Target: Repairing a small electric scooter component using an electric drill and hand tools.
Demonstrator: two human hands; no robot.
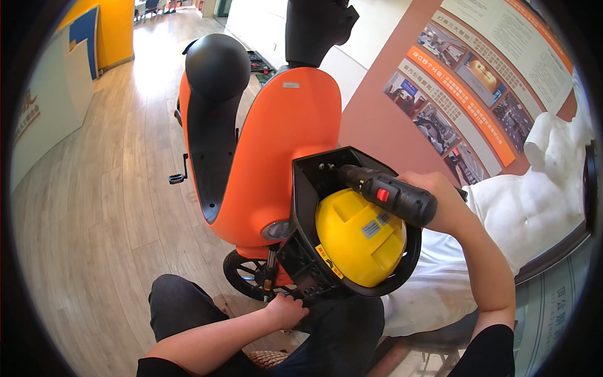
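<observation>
My right hand (438,200) is wrapped round a black cordless drill (392,195) with a red switch. The drill's nose points into the black front basket (411,251) of an orange electric scooter (286,132), towards small bolts (327,166) on the basket's inner wall; whether it touches them I cannot tell. Below the drill, a yellow safety helmet (358,232) sits inside the basket. My left hand (287,310) is closed at the basket's lower edge, beside the front wheel (244,276). Whatever its fingers grip is hidden.
A white torso statue (521,201) stands close on the right, before a reddish display board (402,107). The scooter's black seat (217,66) and pedal (178,179) are at the left, over a wooden floor (113,207). An open toolbox (257,63) lies behind the scooter.
</observation>
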